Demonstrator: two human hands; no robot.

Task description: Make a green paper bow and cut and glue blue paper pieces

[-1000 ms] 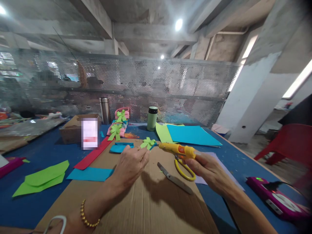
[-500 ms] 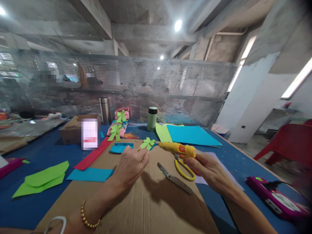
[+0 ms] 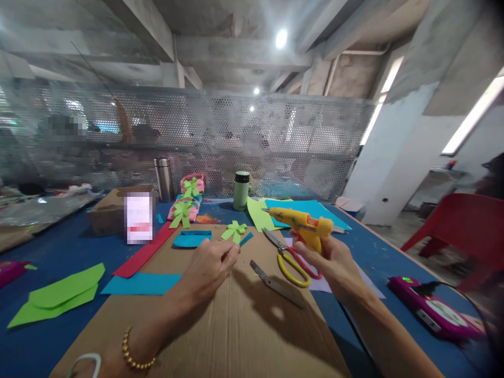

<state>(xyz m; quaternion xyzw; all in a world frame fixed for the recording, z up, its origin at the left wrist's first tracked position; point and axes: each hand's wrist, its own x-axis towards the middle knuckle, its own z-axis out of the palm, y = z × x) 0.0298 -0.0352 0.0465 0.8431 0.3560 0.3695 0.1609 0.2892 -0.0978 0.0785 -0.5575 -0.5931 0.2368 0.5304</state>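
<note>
My left hand pinches a small blue paper strip over the cardboard sheet. Just beyond the fingertips lies a light green paper flower. My right hand grips a yellow hot glue gun, its nozzle pointing left and held clear of the strip. Under the gun rest scissors with one yellow and one red handle. A loose scissor-like blade lies nearer to me. Left of the flower is a folded blue paper piece.
Red, blue and green paper pieces lie left. Behind stand a cardboard box, a steel flask, pink items with green flowers and a green bottle. A purple power strip is right.
My right hand has lifted the glue gun up and to the right, away from the blue strip and flower. My left hand still pinches the strip. The view has shifted slightly.
</note>
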